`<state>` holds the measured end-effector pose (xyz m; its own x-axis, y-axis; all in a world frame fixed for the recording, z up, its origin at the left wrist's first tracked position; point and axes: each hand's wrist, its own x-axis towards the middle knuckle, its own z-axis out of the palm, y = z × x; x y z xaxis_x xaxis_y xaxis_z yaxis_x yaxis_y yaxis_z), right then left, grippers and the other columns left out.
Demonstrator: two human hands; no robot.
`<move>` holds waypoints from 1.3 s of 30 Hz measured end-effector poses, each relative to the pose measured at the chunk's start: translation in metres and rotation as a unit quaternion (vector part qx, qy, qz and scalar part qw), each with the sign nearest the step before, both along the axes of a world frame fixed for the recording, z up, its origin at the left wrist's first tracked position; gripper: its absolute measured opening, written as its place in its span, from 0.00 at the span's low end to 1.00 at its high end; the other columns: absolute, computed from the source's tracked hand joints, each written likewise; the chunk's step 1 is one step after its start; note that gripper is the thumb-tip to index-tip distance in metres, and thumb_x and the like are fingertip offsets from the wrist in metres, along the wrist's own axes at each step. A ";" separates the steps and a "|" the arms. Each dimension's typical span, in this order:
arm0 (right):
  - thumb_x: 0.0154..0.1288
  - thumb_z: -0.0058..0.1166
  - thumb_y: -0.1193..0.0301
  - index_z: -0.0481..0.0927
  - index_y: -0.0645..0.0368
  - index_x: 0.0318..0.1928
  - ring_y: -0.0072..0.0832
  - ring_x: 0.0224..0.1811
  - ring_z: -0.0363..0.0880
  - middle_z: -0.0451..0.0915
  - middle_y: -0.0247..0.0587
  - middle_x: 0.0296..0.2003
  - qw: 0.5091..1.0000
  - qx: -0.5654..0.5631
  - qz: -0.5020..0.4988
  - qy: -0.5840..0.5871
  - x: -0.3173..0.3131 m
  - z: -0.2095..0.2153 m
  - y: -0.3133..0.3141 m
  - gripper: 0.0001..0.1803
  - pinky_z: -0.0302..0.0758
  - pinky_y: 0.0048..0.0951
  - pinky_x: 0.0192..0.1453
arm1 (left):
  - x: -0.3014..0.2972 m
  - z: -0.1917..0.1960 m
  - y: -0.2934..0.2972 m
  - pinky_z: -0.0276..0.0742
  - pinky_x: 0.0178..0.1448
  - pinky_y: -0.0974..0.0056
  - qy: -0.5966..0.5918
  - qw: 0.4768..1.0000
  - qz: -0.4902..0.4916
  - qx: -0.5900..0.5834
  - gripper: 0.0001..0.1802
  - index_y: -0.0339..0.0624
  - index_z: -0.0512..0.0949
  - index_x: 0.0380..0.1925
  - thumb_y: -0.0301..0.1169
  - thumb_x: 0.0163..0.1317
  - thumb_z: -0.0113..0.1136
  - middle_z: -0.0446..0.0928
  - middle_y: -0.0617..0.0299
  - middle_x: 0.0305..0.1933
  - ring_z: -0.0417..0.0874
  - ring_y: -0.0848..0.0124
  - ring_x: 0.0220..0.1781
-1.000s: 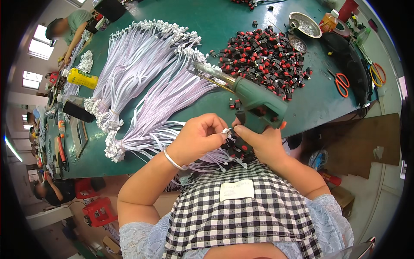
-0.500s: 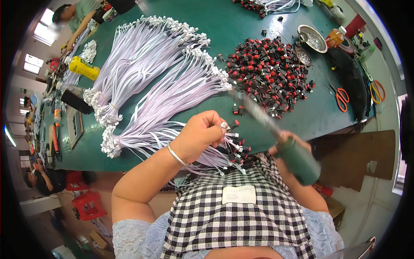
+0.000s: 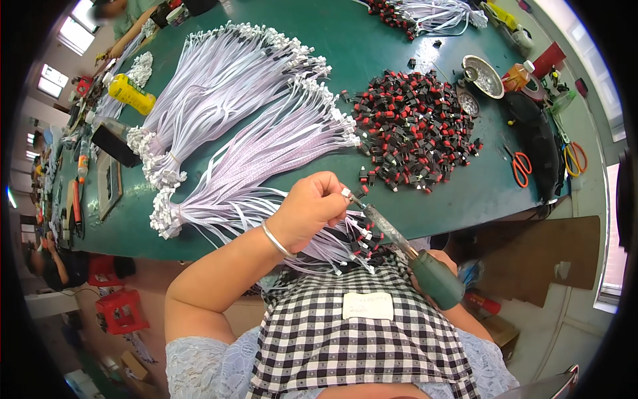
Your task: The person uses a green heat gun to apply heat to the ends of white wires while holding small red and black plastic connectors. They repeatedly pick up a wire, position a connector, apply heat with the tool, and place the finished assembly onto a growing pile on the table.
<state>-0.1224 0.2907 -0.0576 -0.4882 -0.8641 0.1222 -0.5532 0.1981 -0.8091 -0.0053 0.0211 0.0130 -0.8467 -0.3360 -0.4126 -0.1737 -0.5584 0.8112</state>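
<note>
Basically: left hand (image 3: 312, 207) pinches wire end with small connector (image 3: 347, 193) at table edge, steady for tip. Right hand (image 3: 444, 261), mostly hidden, wraps green soldering iron (image 3: 435, 278), tip touching connector. Switch pile (image 3: 415, 130) just beyond, within reach.

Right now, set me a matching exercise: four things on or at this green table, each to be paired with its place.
Things:
1. soldering iron
2. pile of black-and-red switches
3. yellow bottle
4. orange-handled scissors

Places:
A. far left of the table, beside the white wire bundles
B. in the right hand, tip at the left hand's fingers
C. near the table's right edge, lying flat
D. middle of the table, right of the wire bundles

Pairs: 1-B, 2-D, 3-A, 4-C
</note>
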 end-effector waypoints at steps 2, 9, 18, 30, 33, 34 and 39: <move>0.56 0.49 0.78 0.74 0.65 0.37 0.21 0.28 0.77 0.77 0.39 0.29 0.990 0.089 -0.047 -0.099 0.002 -0.002 0.003 0.07 0.75 0.17 0.32 | 0.000 0.000 0.000 0.63 0.27 0.72 0.001 1.000 0.000 -0.002 0.08 0.42 0.65 0.19 0.20 0.51 0.52 0.69 0.63 0.32 0.68 0.77 0.23; 0.46 0.58 0.76 0.76 0.61 0.28 0.24 0.20 0.74 0.75 0.36 0.20 0.984 0.152 -0.022 -0.091 -0.005 0.014 -0.007 0.06 0.72 0.21 0.27 | -0.001 -0.005 0.001 0.63 0.26 0.73 -0.018 1.000 -0.004 -0.017 0.07 0.42 0.65 0.19 0.21 0.51 0.52 0.69 0.64 0.28 0.68 0.77 0.23; 0.60 0.42 0.68 0.69 0.63 0.44 0.28 0.31 0.76 0.75 0.45 0.34 0.932 -0.223 -0.127 -0.255 0.007 0.046 -0.031 0.14 0.74 0.29 0.37 | -0.001 -0.002 0.000 0.64 0.24 0.75 -0.022 0.999 -0.006 -0.025 0.07 0.42 0.65 0.19 0.22 0.51 0.52 0.70 0.63 0.31 0.69 0.79 0.23; 0.53 0.56 0.76 0.75 0.60 0.37 0.13 0.29 0.72 0.75 0.27 0.29 0.945 -0.139 -0.071 -0.288 0.016 0.068 -0.122 0.09 0.69 0.16 0.31 | 0.009 0.031 0.010 0.62 0.25 0.77 -0.091 0.957 -0.106 -0.255 0.07 0.38 0.70 0.25 0.25 0.51 0.59 0.71 0.67 0.26 0.66 0.85 0.23; 0.54 0.54 0.76 0.74 0.61 0.36 0.14 0.28 0.71 0.74 0.29 0.29 0.928 -0.096 -0.096 -0.348 0.015 0.074 -0.118 0.08 0.68 0.17 0.30 | 0.015 0.030 0.006 0.63 0.25 0.78 -0.029 0.887 -0.148 -0.436 0.07 0.38 0.71 0.28 0.25 0.52 0.59 0.70 0.70 0.24 0.67 0.86 0.24; 0.54 0.53 0.76 0.73 0.61 0.37 0.15 0.29 0.71 0.74 0.30 0.30 0.918 -0.080 -0.096 -0.377 0.015 0.073 -0.116 0.08 0.69 0.17 0.31 | 0.015 0.029 0.005 0.63 0.26 0.78 -0.042 0.902 -0.147 -0.403 0.07 0.37 0.71 0.29 0.25 0.52 0.59 0.70 0.70 0.24 0.67 0.86 0.24; 0.55 0.53 0.76 0.73 0.60 0.37 0.13 0.25 0.69 0.73 0.30 0.28 0.911 -0.086 -0.086 -0.394 0.020 0.066 -0.112 0.08 0.66 0.16 0.27 | 0.018 0.020 0.000 0.63 0.28 0.78 -0.060 0.973 -0.129 -0.181 0.08 0.37 0.72 0.31 0.23 0.51 0.59 0.70 0.70 0.25 0.69 0.85 0.26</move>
